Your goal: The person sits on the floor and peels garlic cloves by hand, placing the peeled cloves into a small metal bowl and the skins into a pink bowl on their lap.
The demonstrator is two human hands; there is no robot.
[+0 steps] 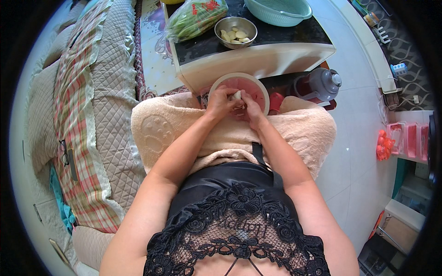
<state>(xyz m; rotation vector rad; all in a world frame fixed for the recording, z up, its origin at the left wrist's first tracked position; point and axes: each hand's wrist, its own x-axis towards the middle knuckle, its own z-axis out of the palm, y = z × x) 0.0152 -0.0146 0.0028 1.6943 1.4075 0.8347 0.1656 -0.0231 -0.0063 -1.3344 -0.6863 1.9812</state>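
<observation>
Both my hands meet over a round bin [265, 90] with a pale rim and a pink inside, which stands before my knees. Between the fingertips of my left hand [220, 102] is a small whitish piece [237, 95], perhaps a garlic clove. The fingers of my right hand [252, 107] touch the same piece from the other side; whether they grip it too, I cannot tell. Beyond the bin, a steel bowl [225, 42] on the black tabletop holds several pale, peeled clove-like pieces [240, 35].
On the table [203, 54] lie a plastic bag of green vegetables [193, 20] and a turquoise colander [293, 20]. A grey vacuum jug [319, 84] stands right of the bin, beside a red object [276, 102]. A quilted sofa [114, 79] runs along the left. A beige towel [228, 138] covers my lap.
</observation>
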